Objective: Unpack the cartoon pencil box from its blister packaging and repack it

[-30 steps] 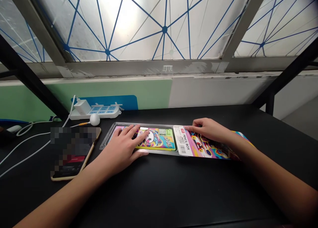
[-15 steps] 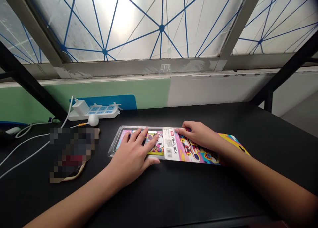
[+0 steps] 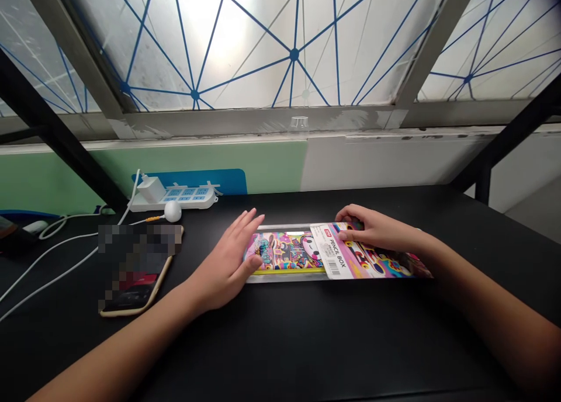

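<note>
A colourful pencil box (image 3: 289, 251) lies flat on the black table (image 3: 280, 332), partly inside a printed sleeve (image 3: 372, 259) with a white "PENCIL BOX" label. My left hand (image 3: 230, 256) presses against the box's left end, fingers stretched out and together, thumb on the near edge. My right hand (image 3: 372, 229) rests flat on top of the sleeve, fingers bent over its label end.
A phone (image 3: 135, 270) lies left of the box. Behind it are a white power strip (image 3: 177, 196) with a charger, a white ball-shaped object (image 3: 172, 211) and white cables (image 3: 52, 256). A window and green-and-white wall close off the table's far edge.
The pencil box has slid right, deeper into the sleeve, and less of it shows. My left hand moved from lying on top of the box to pushing at its left end.
</note>
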`<state>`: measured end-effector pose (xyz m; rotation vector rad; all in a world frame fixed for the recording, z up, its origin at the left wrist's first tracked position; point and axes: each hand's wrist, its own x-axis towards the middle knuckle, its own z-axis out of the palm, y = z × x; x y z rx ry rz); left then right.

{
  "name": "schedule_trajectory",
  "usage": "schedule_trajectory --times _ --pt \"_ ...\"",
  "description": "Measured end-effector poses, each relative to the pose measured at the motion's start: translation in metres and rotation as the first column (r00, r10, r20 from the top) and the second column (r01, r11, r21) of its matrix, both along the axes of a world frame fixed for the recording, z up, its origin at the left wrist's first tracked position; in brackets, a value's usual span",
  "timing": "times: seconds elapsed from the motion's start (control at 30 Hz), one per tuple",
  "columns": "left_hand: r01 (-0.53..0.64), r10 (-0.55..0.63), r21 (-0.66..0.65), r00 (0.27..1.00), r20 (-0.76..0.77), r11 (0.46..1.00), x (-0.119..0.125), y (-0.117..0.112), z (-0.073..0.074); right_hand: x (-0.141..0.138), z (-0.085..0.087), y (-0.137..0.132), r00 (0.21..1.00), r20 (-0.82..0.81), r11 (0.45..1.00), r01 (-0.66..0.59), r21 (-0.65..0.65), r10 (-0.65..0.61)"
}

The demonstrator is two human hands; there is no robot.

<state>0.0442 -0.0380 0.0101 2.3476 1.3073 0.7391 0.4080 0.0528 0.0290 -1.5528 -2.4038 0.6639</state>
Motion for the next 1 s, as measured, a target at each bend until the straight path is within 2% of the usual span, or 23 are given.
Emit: schedule_trajectory --times 0.13,0.27,0.4,0.53,0.63,0.7,0.77,0.83,0.9,1.0 --pt "0.032 -0.020 -0.066 0.986 0.168 0.997 0.006 -0.007 -0.002 -0.001 -0.003 0.000 0.998 -0.054 1.000 -0.017 -0.005 0.017" --pt "0.016 0.025 -0.115 0.939 0.344 0.993 0.006 -0.011 -0.003 -0.026 -0.005 -0.001 0.997 -0.065 1.000 -0.030 0.009 0.031" --pt "0.004 0.048 -0.115 0.894 0.444 0.993 0.005 -0.010 -0.008 -0.074 0.003 0.001 0.995 0.006 0.995 -0.100 0.003 0.100" --pt "-0.003 0.041 -0.078 0.866 0.498 0.997 0.005 -0.008 -0.012 -0.137 0.015 -0.002 0.975 0.112 0.981 -0.193 -0.011 0.193" --pt "-0.004 0.041 -0.071 0.843 0.537 0.997 0.006 -0.007 -0.013 -0.180 0.019 -0.008 0.941 0.176 0.953 -0.301 0.043 0.289" --pt "-0.013 0.060 -0.086 0.812 0.580 0.996 0.007 -0.005 -0.012 -0.195 0.019 -0.011 0.920 0.228 0.931 -0.350 0.105 0.320" --pt "-0.063 0.126 -0.123 0.771 0.624 0.990 0.009 -0.003 -0.011 -0.195 0.016 -0.013 0.917 0.244 0.914 -0.363 0.179 0.316" --pt "-0.146 0.246 -0.205 0.721 0.648 0.968 0.010 0.001 -0.009 -0.177 0.010 -0.014 0.935 0.215 0.914 -0.330 0.235 0.283" --pt "-0.225 0.383 -0.316 0.656 0.650 0.922 0.009 0.005 -0.008 -0.145 0.003 -0.012 0.964 0.163 0.936 -0.247 0.250 0.211" --pt "-0.263 0.526 -0.464 0.557 0.642 0.846 0.006 0.012 -0.009 -0.083 -0.007 -0.007 0.996 0.050 0.983 -0.080 0.163 0.073"
